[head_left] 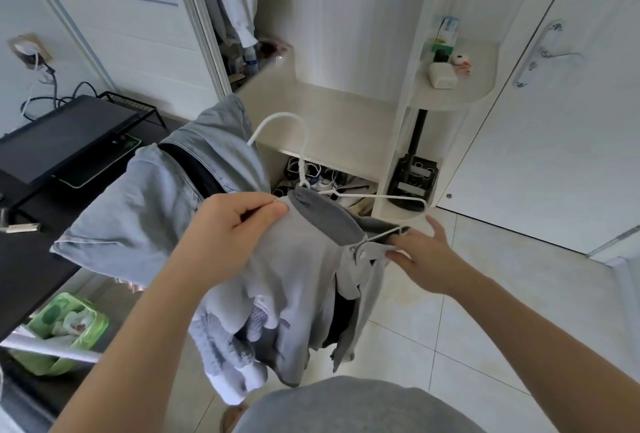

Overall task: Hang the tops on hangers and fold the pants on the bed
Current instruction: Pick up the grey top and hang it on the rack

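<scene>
Grey top point(298, 277) edge seemingly hooked over hanger point(281, 115)

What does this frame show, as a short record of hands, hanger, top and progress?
left hand: pinches the grey top at one shoulder
right hand: pinches the top's neckline edge
hanger: white wire, one arm inside the top, other arm bare
progress: top half on hanger, not yet hung
nearby: denim garment draped at left
</scene>
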{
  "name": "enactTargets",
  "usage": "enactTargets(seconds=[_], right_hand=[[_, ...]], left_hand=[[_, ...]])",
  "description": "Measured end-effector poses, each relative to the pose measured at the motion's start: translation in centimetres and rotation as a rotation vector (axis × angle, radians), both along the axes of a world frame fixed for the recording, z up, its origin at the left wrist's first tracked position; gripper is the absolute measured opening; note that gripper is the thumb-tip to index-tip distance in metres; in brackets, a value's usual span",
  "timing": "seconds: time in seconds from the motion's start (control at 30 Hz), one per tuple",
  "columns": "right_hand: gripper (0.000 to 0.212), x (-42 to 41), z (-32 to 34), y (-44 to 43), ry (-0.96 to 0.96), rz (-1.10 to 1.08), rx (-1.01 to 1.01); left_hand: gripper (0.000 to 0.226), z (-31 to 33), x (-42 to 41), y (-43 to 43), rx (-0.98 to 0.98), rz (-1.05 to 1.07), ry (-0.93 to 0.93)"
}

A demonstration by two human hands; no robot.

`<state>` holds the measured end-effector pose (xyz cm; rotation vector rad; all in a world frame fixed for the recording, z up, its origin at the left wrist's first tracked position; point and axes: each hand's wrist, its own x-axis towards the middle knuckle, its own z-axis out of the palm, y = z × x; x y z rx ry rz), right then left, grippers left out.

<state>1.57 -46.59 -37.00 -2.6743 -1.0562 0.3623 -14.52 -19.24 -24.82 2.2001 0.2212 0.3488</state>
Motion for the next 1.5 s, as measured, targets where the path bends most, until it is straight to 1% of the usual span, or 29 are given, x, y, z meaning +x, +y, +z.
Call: enactTargets(seconds=[0.13,0.23,0.33,0.43,0.5,0.6,0.67,0.73,0.77,0.83,0.9,0.93,0.97,1.0,1.03,1.07,1.1,1.13,1.17,1.2,1.23,1.27,1.33,1.4,1.5], right_hand=[[0.020,1.8,1.8,-1.2,-0.111,-0.045,0.074],[0.020,2.5,4.2,-1.0,-0.120,-0.028,0.140],[0.018,2.1,7.4,0.1,-0.104,-0.013,0.246],[0.015,0.5,10.8,1.7,-0.112,0.042,0.311],[0.013,-1.3,12.9,2.9,-0.116,0.102,0.351],[0.013,-4.0,15.3,4.0,-0.085,0.203,0.417],[0.018,-4.9,16.4,3.8,0.022,0.225,0.381],[0.021,-5.2,16.8,3.7,0.083,0.258,0.218],[0.020,-5.4,16.7,3.7,0.052,0.306,0.123],[0.016,-6.1,16.0,4.2,-0.051,0.418,0.001],[0.016,-6.6,15.2,4.6,-0.094,0.493,0.007],[0.015,-6.8,15.2,4.5,-0.063,0.503,0.090],[0.015,-6.7,15.3,4.1,-0.036,0.490,0.238],[0.017,-6.3,15.4,3.5,-0.067,0.445,0.424],[0.023,-5.6,15.5,2.9,-0.161,0.354,0.583],[0.032,-4.6,15.7,2.3,-0.287,0.225,0.647],[0.040,-3.5,15.9,1.7,-0.393,0.092,0.611],[0.045,-2.4,16.1,1.1,-0.422,-0.013,0.493],[0.043,-1.5,16.2,0.7,-0.359,-0.082,0.374],[0.039,-0.9,16.1,0.6,-0.240,-0.105,0.296],[0.041,-0.6,15.8,0.7,-0.158,-0.087,0.253],[0.042,-0.6,15.3,0.9,-0.139,-0.046,0.235],[0.035,-1.2,14.5,1.8,-0.160,0.041,0.262],[0.024,-2.0,14.2,2.5,-0.160,0.097,0.373],[0.022,-1.9,14.4,3.1,-0.094,0.090,0.511]], left_hand=[[0.022,-0.4,-0.9,2.0,0.112,0.005,0.089],[0.028,-1.1,-0.9,2.3,0.162,0.031,0.141],[0.037,-1.9,0.0,0.9,0.256,0.009,0.177],[0.039,-3.0,1.3,-1.5,0.313,0.078,0.153],[0.039,-3.5,2.0,-3.2,0.272,0.126,0.104],[0.030,-3.3,2.6,-4.4,0.228,0.179,-0.014],[0.027,-3.0,2.9,-3.9,0.194,0.253,-0.142],[0.025,-2.4,2.9,-3.5,0.127,0.285,-0.254],[0.024,-2.2,3.0,-3.5,0.108,0.266,-0.297],[0.023,-2.1,3.2,-3.8,0.084,0.185,-0.352],[0.026,-2.1,3.6,-4.1,0.037,0.120,-0.360],[0.025,-2.2,3.7,-4.0,0.022,0.102,-0.370],[0.021,-2.3,3.8,-3.9,0.018,0.089,-0.388],[0.017,-2.2,3.8,-3.7,0.022,0.076,-0.407],[0.016,-2.1,3.8,-3.4,0.025,0.060,-0.422],[0.016,-1.9,3.7,-3.2,0.029,0.046,-0.434],[0.017,-1.7,3.7,-3.0,0.036,0.035,-0.443],[0.016,-1.4,3.7,-2.7,0.042,0.025,-0.449],[0.017,-1.2,3.7,-2.5,0.047,0.012,-0.450],[0.019,-0.9,3.8,-2.3,0.053,-0.003,-0.443],[0.023,-0.7,3.9,-2.1,0.065,-0.021,-0.426],[0.028,-0.5,4.1,-2.0,0.088,-0.046,-0.404],[0.032,-0.2,4.4,-2.2,0.147,-0.112,-0.361],[0.029,0.2,4.7,-2.6,0.188,-0.174,-0.337],[0.019,0.8,4.9,-2.1,0.198,-0.208,-0.332]])
